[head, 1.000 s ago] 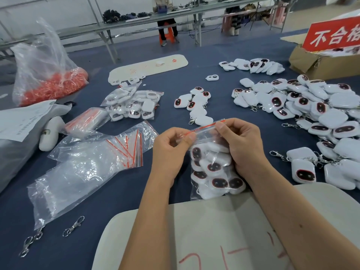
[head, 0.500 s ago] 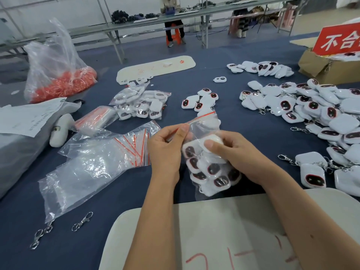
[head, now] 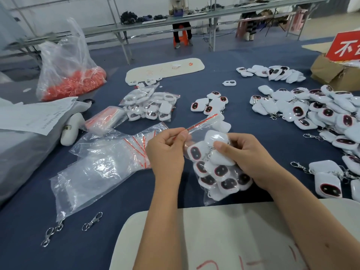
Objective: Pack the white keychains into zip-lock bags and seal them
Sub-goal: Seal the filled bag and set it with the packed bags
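Filled zip-lock bag (head: 218, 168) held over the bench's (head: 243, 117) near edge.
Left hand (head: 165, 152) pinches its red-striped mouth; right hand (head: 245, 156) clamps a white keychain (head: 216, 138) through the plastic.

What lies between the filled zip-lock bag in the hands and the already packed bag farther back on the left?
In the head view, only bare blue table cloth lies between the held bag and the packed bag; the loose keychain cluster sits off to the right.

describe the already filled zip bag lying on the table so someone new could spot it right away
Start at the big clear bag of orange pieces at the far left of the blue table, then look right. There a flat packed zip-lock bag of white keychains lies untouched. The other full bag is in the person's hands, and the bags nearer the person hold no keychains.
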Demonstrator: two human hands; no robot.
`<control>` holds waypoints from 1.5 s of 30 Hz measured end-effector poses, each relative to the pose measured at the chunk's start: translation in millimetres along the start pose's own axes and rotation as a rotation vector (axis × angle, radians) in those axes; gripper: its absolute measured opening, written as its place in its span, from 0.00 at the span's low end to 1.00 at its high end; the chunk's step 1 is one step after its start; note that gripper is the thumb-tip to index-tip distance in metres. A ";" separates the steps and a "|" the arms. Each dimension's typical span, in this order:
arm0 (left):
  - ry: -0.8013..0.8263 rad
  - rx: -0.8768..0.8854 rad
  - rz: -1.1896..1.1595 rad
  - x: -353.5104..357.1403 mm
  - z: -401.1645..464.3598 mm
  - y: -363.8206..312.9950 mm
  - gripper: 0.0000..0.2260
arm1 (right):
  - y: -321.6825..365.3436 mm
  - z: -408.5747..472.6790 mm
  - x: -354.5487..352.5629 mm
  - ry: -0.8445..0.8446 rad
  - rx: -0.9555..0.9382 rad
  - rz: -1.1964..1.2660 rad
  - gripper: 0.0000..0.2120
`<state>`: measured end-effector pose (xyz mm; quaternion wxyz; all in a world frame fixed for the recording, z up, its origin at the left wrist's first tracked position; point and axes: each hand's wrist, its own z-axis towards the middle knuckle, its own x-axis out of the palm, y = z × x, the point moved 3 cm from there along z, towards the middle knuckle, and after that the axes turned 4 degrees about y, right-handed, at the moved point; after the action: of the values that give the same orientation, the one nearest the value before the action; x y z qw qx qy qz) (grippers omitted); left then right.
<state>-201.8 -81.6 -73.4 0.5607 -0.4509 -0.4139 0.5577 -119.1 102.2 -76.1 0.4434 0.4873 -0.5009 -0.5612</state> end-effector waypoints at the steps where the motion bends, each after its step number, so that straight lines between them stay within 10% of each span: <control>1: -0.040 0.002 0.026 0.5 -0.5 -2.4 0.05 | 1.0 2.6 2.8 -0.016 0.012 0.026 0.09; 7: 0.036 -0.370 0.077 -2.3 22.0 -2.8 0.26 | 7.9 59.8 27.8 -0.250 0.168 0.239 0.20; 14: -0.185 -0.073 0.356 -29.5 108.8 -42.4 0.17 | 75.5 180.2 82.5 -0.198 0.057 0.422 0.12; 20: -0.194 -0.234 0.649 -71.6 115.5 -24.6 0.14 | 69.9 166.9 116.0 -0.282 0.015 -0.507 0.11; 27: -0.643 -0.310 0.220 -112.6 72.2 -6.7 0.09 | 30.1 100.9 191.2 0.034 0.042 -1.016 0.25; 39: -0.647 -0.053 0.242 -90.3 46.3 -43.7 0.09 | 36.0 62.0 158.7 -0.076 -0.237 -0.715 0.20; 45: -0.387 0.063 0.303 -29.2 26.8 -50.2 0.06 | 18.5 29.9 68.1 -0.378 0.019 -0.246 0.07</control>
<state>-216.1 -108.1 -17.1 0.3947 -0.3747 -0.4237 0.7241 -157.5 37.0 -64.0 0.2650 0.4352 -0.5171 -0.6877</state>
